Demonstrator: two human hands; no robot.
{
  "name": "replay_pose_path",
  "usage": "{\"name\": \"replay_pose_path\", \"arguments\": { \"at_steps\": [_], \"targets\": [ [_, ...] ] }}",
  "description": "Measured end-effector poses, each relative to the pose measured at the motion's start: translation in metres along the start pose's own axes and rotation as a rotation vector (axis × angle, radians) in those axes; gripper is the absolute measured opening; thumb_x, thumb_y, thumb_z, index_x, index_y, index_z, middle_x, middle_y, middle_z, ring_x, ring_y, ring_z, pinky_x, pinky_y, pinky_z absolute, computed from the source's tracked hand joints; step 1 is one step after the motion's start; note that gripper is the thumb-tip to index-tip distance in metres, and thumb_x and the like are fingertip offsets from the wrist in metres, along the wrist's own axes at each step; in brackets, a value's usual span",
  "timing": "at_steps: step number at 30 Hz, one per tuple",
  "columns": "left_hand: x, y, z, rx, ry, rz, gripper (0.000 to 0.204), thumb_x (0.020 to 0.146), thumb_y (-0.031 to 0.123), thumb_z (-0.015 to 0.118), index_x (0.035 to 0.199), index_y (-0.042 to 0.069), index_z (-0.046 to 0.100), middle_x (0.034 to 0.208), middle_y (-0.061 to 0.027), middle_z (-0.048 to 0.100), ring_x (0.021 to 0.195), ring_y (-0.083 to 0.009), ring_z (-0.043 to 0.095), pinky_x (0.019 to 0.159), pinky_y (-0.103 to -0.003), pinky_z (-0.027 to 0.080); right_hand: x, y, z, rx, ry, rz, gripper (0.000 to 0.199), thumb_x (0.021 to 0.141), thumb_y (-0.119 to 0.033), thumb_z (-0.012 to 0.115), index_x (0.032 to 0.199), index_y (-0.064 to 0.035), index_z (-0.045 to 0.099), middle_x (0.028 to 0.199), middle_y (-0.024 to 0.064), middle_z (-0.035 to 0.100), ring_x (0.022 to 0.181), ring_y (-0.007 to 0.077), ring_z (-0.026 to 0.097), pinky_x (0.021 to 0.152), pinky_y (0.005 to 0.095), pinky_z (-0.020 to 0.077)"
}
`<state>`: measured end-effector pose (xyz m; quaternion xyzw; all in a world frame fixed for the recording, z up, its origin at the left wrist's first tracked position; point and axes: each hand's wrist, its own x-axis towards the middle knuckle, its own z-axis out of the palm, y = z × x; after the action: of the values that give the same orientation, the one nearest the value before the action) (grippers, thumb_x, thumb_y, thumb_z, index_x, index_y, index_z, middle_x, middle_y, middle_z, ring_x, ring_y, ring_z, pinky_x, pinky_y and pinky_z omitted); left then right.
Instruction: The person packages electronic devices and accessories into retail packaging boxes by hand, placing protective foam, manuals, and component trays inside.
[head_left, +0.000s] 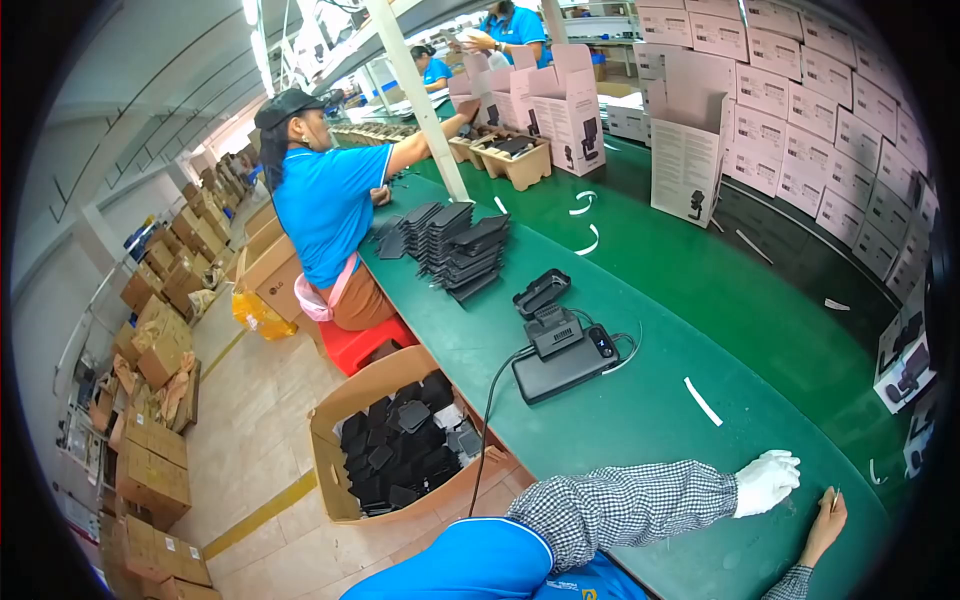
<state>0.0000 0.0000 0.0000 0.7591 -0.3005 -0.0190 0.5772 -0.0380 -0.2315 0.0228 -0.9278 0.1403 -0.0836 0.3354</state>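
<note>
— On the green worktop [640,420], near edge: how do the hands lie?
— Gloved left hand [766,482] loose, empty, flat on it; bare right hand [824,522] curled, grip not discernible; white strip [703,400] near; black device [565,362] well apart; any reach should probably clear its cable [492,400].

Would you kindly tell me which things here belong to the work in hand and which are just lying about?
In hand:
gloved left hand and right hand, both resting on the green table
black device with cable, probably, as the nearest thing

Lying about:
stacked black trays
cardboard box of black parts
white carton
white strip
</note>
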Motion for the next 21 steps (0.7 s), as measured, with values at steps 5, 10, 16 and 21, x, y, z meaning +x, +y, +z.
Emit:
{"name": "replay_pose_path", "arguments": {
  "at_steps": [5, 10, 16, 21],
  "targets": [
    [0.0, -0.001, -0.003, 0.015, 0.007, 0.009, 0.02, 0.078, 0.012, 0.053, 0.09, 0.002, 0.065, 0.105, -0.0112, 0.063, 0.114, -0.0306, 0.049, 0.103, -0.04, 0.032, 0.001, -0.002, 0.002, 0.003, -0.007, -0.023, 0.031, 0.091, -0.025, 0.048, 0.067, -0.0049, 0.047, 0.059, 0.0, 0.042, 0.055, 0.0105, 0.036, 0.054, 0.023, 0.032],
    [-0.003, -0.004, -0.003, 0.0, 0.01, 0.012, 0.019, 0.077, 0.012, 0.054, 0.089, 0.002, 0.066, 0.104, -0.0113, 0.063, 0.114, -0.0307, 0.049, 0.102, -0.041, 0.032, -0.001, -0.005, 0.003, -0.03, -0.028, 0.005, 0.031, 0.091, -0.025, 0.048, 0.068, -0.0046, 0.047, 0.06, 0.0001, 0.042, 0.055, 0.0106, 0.036, 0.054, 0.0231, 0.0322],
    [-0.001, -0.005, -0.002, -0.005, 0.022, 0.013, 0.019, 0.076, 0.011, 0.054, 0.088, 0.002, 0.066, 0.103, -0.0113, 0.064, 0.113, -0.0311, 0.05, 0.102, -0.041, 0.032, 0.004, 0.007, 0.009, -0.014, -0.009, 0.011, 0.031, 0.091, -0.025, 0.048, 0.068, -0.0045, 0.047, 0.059, 0.0004, 0.042, 0.055, 0.0109, 0.036, 0.054, 0.0236, 0.0323],
    [0.003, -0.005, 0.001, -0.006, 0.013, 0.013, 0.019, 0.076, 0.011, 0.055, 0.088, 0.002, 0.066, 0.103, -0.0113, 0.064, 0.113, -0.0311, 0.05, 0.103, -0.041, 0.032, 0.009, 0.014, 0.008, 0.008, -0.019, 0.031, 0.03, 0.091, -0.025, 0.048, 0.068, -0.0046, 0.048, 0.059, 0.0004, 0.042, 0.055, 0.0111, 0.036, 0.054, 0.0239, 0.0323]
  ]
}}
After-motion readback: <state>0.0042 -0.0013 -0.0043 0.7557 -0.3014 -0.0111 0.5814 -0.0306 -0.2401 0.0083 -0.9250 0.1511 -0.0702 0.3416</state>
